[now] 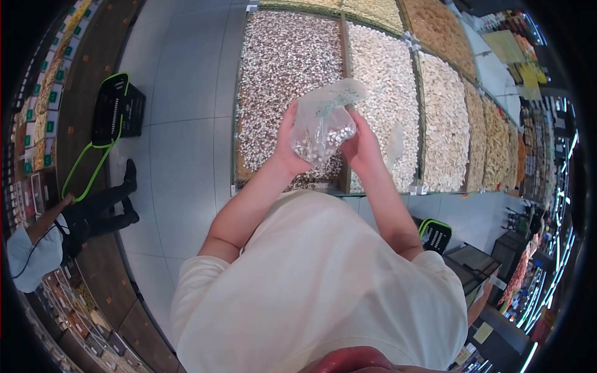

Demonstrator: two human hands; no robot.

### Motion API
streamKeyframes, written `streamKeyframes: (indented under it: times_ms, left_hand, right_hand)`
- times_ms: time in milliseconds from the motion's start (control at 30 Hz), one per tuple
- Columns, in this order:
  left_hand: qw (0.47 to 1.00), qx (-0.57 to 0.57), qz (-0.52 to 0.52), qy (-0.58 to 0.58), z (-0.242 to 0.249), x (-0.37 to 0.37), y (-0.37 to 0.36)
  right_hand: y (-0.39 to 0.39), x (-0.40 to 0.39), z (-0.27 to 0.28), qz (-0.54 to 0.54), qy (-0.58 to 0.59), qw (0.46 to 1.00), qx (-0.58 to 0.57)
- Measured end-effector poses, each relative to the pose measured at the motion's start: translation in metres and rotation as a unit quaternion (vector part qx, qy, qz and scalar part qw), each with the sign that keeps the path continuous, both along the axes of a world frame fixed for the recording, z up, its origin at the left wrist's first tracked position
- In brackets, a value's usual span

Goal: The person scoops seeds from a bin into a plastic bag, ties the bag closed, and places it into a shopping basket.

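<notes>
A clear plastic bag (320,121) with green print hangs above the bins, holding small white and dark dried pieces in its lower part. My left hand (290,142) is closed around its left side. On its right side my right hand (362,144) grips the bag too, fingers partly hidden behind it. Below lies a bin of mottled white and brown pieces (286,59), and a bin of whiter pieces (385,68) is to its right. A translucent object (395,144), perhaps a scoop or a bag, rests on the whiter pieces.
A wooden divider (345,53) separates the two bins. More bins of pale dried slices (443,118) continue rightward. At left, a person (46,242) holds a black basket (115,112) by its green handle. Another basket (435,235) stands on the floor at right.
</notes>
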State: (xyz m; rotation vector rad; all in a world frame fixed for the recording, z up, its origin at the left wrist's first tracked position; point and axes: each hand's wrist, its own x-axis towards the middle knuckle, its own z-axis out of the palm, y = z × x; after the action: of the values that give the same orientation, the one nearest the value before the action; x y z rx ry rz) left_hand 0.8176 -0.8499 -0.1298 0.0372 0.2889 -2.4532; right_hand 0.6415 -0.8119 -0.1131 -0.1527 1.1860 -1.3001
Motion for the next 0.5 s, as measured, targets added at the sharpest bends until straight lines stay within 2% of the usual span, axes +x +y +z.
streamKeyframes:
  times_ms: [67,133,500]
  left_hand:
    - [0.999,0.007,0.005,-0.043,0.002,-0.002,-0.001]
    - [1.0,-0.003,0.003,-0.026,-0.003,-0.003,-0.003]
    - [1.0,-0.019,0.004,-0.016,-0.011,-0.001,-0.002]
  right_hand:
    - [0.01,-0.005,0.003,-0.004,0.047,0.999,-0.003]
    - [0.02,-0.01,0.008,0.068,0.074,0.992,-0.076]
    - [0.037,-0.006,0.026,0.106,0.132,0.981,-0.091]
